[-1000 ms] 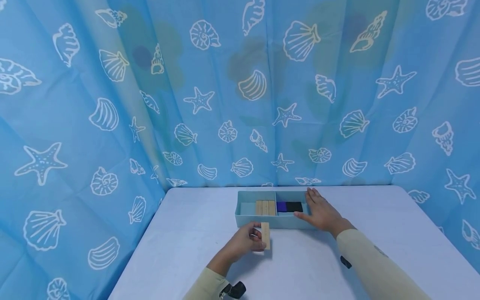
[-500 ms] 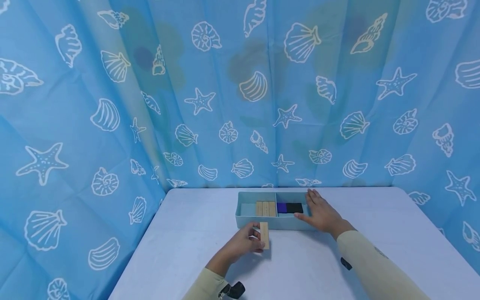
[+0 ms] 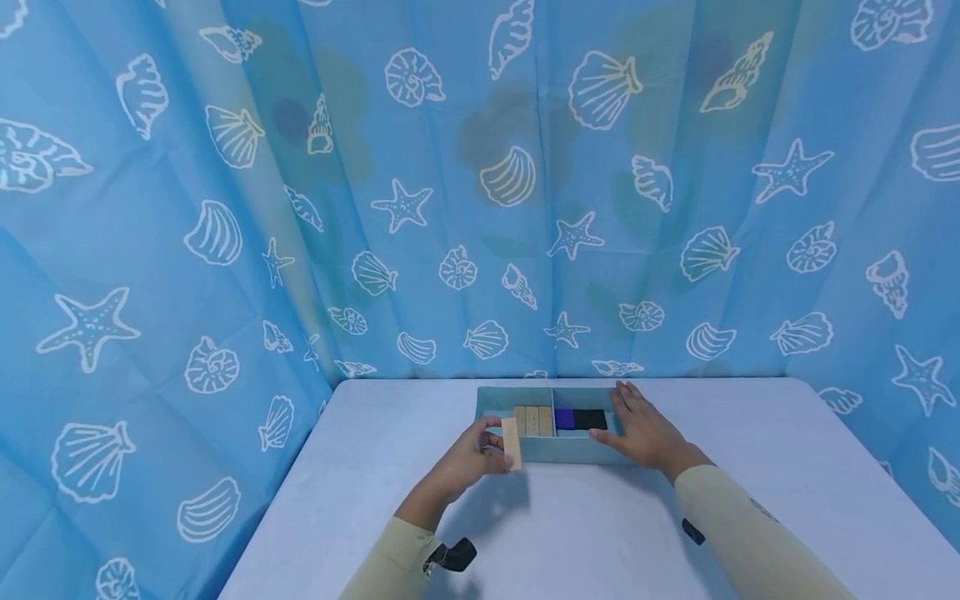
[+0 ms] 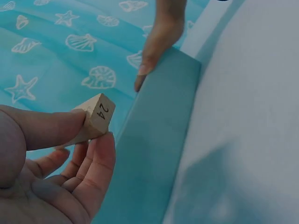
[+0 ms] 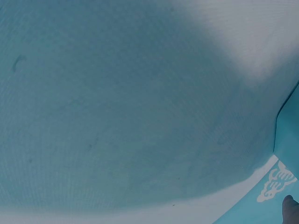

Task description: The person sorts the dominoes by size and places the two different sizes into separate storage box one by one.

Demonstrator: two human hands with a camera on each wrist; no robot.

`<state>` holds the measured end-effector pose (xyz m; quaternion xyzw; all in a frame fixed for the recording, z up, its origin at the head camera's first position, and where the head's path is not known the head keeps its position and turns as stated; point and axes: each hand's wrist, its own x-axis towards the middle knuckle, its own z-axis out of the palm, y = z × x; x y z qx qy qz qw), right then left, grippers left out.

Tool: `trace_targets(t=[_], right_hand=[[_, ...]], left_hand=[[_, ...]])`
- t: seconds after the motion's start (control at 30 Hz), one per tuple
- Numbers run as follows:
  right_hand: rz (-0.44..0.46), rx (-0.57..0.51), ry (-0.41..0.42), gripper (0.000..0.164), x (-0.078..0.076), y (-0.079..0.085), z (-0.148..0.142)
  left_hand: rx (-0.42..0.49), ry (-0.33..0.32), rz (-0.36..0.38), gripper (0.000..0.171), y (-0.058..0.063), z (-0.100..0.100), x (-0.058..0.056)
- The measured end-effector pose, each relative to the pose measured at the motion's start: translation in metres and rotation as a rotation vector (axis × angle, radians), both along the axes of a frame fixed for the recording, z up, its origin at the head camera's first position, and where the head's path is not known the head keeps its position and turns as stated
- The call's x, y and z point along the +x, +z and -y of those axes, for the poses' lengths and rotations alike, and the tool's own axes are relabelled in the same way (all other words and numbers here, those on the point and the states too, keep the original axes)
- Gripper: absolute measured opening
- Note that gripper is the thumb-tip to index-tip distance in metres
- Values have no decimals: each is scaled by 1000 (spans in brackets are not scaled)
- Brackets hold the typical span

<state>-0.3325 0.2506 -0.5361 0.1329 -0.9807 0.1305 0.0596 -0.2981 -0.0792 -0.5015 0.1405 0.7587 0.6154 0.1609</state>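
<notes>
In the head view, a pale blue divided box [image 3: 577,452] stands at the far side of the table. My left hand [image 3: 461,458] pinches a wooden block [image 3: 512,446] between thumb and fingers, in front of the box's left part. The left wrist view shows "24" on the end of that block [image 4: 103,113]. Several more wooden blocks [image 3: 532,421] stand side by side against the divider in the left compartment. Purple [image 3: 564,419] and black [image 3: 591,419] pieces lie in the right one. My right hand [image 3: 648,429] rests on the box's right end, fingers extended.
A white cloth covers the table [image 3: 585,533]. Close behind it and along the left hangs a blue curtain [image 3: 450,208] with shell prints. The right wrist view shows mostly shaded tablecloth [image 5: 140,116] and, at its right edge, part of the box [image 5: 289,126].
My left hand has moved up and to the left with the wooden block, which now overlaps the box's front wall in view. My right hand stays at the box's right end.
</notes>
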Motion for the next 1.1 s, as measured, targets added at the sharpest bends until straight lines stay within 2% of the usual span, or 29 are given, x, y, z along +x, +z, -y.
trace_targets(t=[0.2, 0.6, 0.83, 1.1], right_hand=[[-1, -2, 5, 106, 1, 1, -1], [19, 3, 10, 106, -2, 2, -2], [25, 4, 10, 107, 0, -2, -2], [52, 30, 16, 110, -1, 4, -1]], left_hand=[[17, 4, 1, 66, 8, 6, -8], [-25, 30, 3, 67, 26, 13, -27], [-65, 54, 22, 68, 27, 14, -43], [-147, 77, 39, 65, 30, 12, -60]])
